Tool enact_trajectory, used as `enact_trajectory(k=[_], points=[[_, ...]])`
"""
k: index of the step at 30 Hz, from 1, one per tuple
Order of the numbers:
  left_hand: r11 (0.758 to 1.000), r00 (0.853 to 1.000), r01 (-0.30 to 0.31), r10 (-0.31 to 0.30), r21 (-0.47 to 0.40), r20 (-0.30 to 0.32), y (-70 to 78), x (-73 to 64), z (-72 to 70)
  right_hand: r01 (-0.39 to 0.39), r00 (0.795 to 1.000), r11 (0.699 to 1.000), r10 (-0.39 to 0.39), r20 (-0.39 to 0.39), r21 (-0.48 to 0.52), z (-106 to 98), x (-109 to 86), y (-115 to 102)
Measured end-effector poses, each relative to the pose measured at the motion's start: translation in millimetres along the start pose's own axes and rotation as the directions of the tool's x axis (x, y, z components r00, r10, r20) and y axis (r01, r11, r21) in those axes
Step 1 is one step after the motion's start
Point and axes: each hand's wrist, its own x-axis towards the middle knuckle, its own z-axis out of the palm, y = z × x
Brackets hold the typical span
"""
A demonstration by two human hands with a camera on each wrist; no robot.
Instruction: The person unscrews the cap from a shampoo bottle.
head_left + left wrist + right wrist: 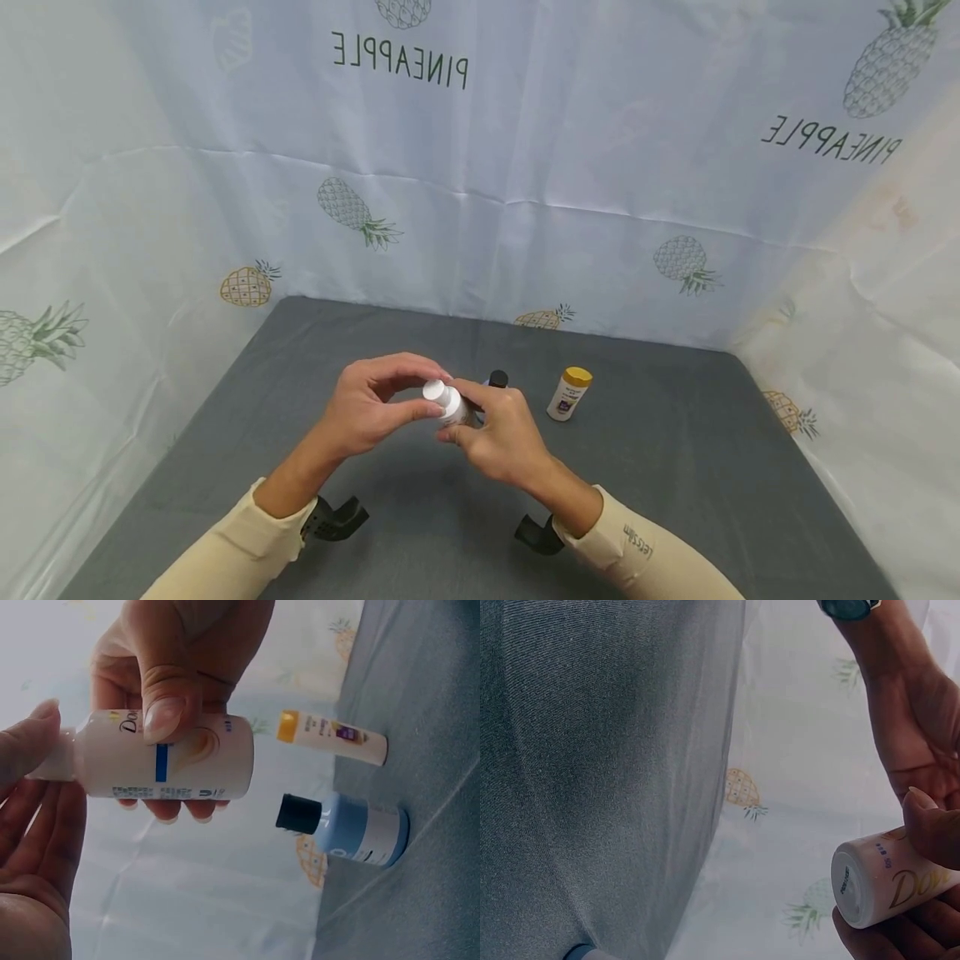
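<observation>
A small white Dove bottle [456, 408] is held above the table between both hands. My right hand [506, 433] grips its body, thumb on the near side and fingers behind, as the left wrist view also shows. My left hand [367, 404] pinches the white cap [56, 759] between thumb and fingers. The bottle tilts, cap toward the left hand; its flat base [849, 885] faces the right wrist camera. Behind the right hand stands a blue bottle [349, 825] with a black cap, mostly hidden in the head view. Whether the cap is loose cannot be seen.
A white bottle with a yellow cap [567, 396] stands upright to the right of the blue one. The dark grey table [675, 467] is enclosed by a pale pineapple-print curtain [480, 242] at the back and sides. A black wrist mount [337, 518] projects from each sleeve.
</observation>
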Motion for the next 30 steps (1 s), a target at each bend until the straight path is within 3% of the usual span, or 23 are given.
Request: enact_trajectory(k=[8,12,18,25,30], points=[[0.999,0.999,-0.027,0.028,-0.041,0.033,-3.8,3.0,-2.6,-0.010,1.000,1.000,0.010,-0.002,-0.001,-0.2,5.0,3.1],[0.999,0.999,-0.045,0.046,-0.020,0.015,-5.5,5.1,-3.3,-0.010,1.000,1.000,0.010,-0.003,0.015,-0.4,7.9,4.1],[1.000,0.999,-0.018,0.019,0.009,-0.032,-9.4,5.5,-0.5,-0.039,0.999,0.999,0.039,0.011,0.033,1.5,7.9,6.8],[0.998,1.000,-0.023,0.024,-0.057,0.019,-11.6,5.8,-0.7,-0.048,0.999,0.998,0.048,0.007,0.039,2.7,8.1,10.9],[1.000,1.000,0.010,-0.009,-0.025,0.018,-10.4,8.0,-1.3,-0.044,0.999,0.998,0.044,0.003,0.044,1.9,9.9,12.8]])
